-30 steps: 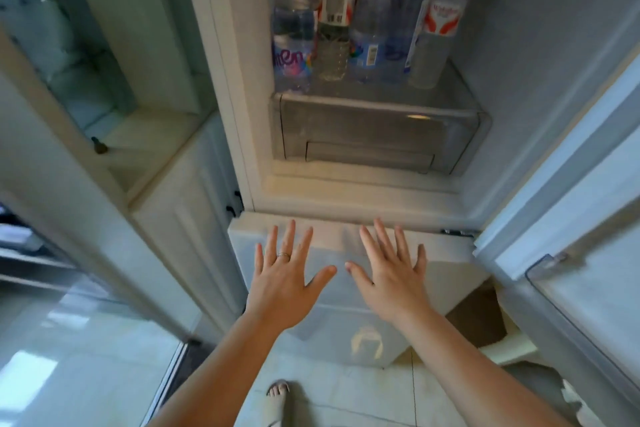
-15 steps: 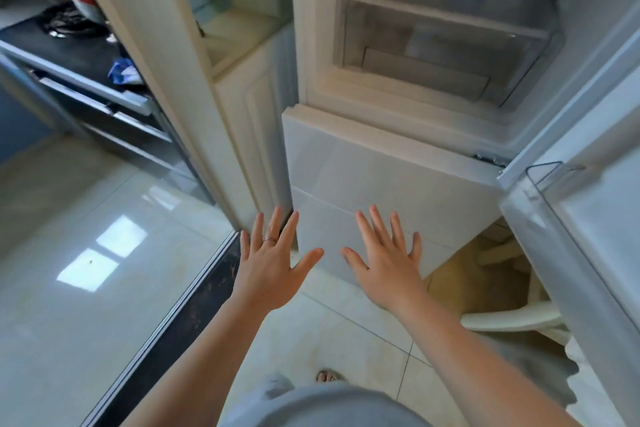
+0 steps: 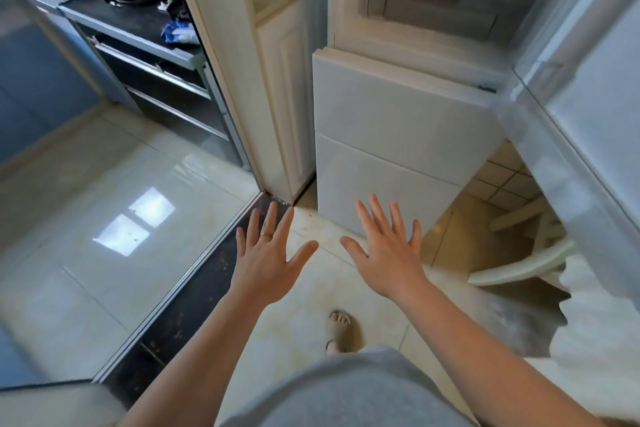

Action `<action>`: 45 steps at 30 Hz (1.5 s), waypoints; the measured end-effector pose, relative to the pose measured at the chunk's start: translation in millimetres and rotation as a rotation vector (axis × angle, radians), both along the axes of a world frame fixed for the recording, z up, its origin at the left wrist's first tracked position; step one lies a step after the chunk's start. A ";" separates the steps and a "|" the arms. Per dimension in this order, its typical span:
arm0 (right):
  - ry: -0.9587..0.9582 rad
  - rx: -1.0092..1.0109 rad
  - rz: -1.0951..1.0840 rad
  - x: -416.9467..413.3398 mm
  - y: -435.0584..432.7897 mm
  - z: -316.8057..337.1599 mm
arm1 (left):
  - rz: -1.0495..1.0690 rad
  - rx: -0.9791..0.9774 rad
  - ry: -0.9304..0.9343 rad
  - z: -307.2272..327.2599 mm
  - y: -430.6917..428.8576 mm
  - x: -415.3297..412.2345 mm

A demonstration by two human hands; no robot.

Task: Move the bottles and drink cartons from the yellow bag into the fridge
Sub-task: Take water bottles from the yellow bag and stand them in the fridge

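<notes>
The white fridge (image 3: 398,121) stands ahead on the right with its upper door (image 3: 588,135) swung open at the right edge. Only its clear bottom drawer (image 3: 443,0) shows at the top of the view; the bottles are out of frame. My left hand (image 3: 266,260) and my right hand (image 3: 388,253) are held out flat over the tiled floor in front of the fridge, fingers spread, palms down, holding nothing. No yellow bag is in view.
A cream cabinet (image 3: 273,73) stands left of the fridge. Further left is a kitchen counter (image 3: 138,28) with a hob and a red bag. A dark door track (image 3: 194,295) crosses the glossy floor. A white chair (image 3: 519,253) sits under the open door.
The view has swung down and to the left, so the bottles in the fridge have left the frame. Both hands stay spread and empty, now over the floor instead of the fridge front.
</notes>
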State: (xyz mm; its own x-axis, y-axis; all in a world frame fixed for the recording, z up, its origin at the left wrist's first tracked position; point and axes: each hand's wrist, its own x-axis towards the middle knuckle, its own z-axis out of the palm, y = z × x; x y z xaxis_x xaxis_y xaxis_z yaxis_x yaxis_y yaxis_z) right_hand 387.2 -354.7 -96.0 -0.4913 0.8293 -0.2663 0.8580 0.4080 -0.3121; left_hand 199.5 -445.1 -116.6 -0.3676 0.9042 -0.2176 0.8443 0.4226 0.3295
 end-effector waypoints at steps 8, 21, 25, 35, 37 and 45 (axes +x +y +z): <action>-0.048 -0.103 -0.098 68.0 -120.3 -12.7 | -0.055 -0.072 0.008 -21.7 -108.7 61.6; -0.117 -0.128 -0.283 233.3 -201.3 -21.3 | -0.296 -0.090 -0.063 -30.3 -156.5 220.2; -0.104 -0.118 -0.350 309.6 -213.1 -23.3 | -0.346 -0.077 -0.089 -31.7 -157.4 298.4; -0.062 -0.132 -0.466 560.2 -243.7 -29.0 | -0.419 -0.068 -0.145 -41.9 -160.4 539.6; -0.062 -0.139 -0.489 604.1 -247.6 -24.9 | -0.433 -0.073 -0.149 -38.9 -156.8 577.9; 0.003 -0.155 -0.629 728.9 -245.7 -18.7 | -0.541 -0.062 -0.160 -19.5 -125.8 694.7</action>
